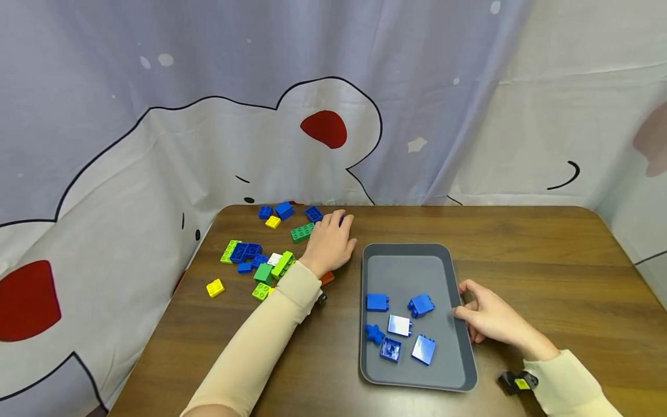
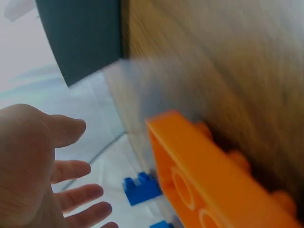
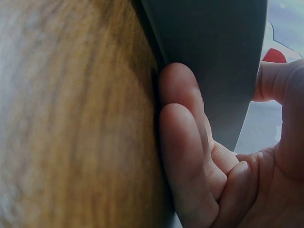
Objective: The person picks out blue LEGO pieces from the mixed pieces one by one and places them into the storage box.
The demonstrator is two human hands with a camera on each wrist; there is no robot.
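Note:
My left hand [image 1: 329, 243] reaches over the far-left part of the table, its fingers loosely extended. A dark blue building block [image 1: 341, 220] shows partly between its fingertips, mostly hidden; the left wrist view shows thumb and fingers apart with nothing pinched. A green block [image 1: 303, 233] lies just left of that hand, and an orange block [image 2: 213, 166] is close to the wrist. At the right side of the grey tray [image 1: 406, 269], my right hand [image 1: 492, 315] grips the wall, thumb over the rim and fingers against the outside. Several blue blocks [image 1: 377, 302] lie in the tray.
Left of the tray, loose blocks are scattered: yellow [image 1: 215, 288], lime [image 1: 283, 264], white [image 1: 274, 259] and more blue ones [image 1: 284, 211]. The wooden table [image 1: 547, 260] ends at a patterned curtain [image 1: 417, 87] behind it.

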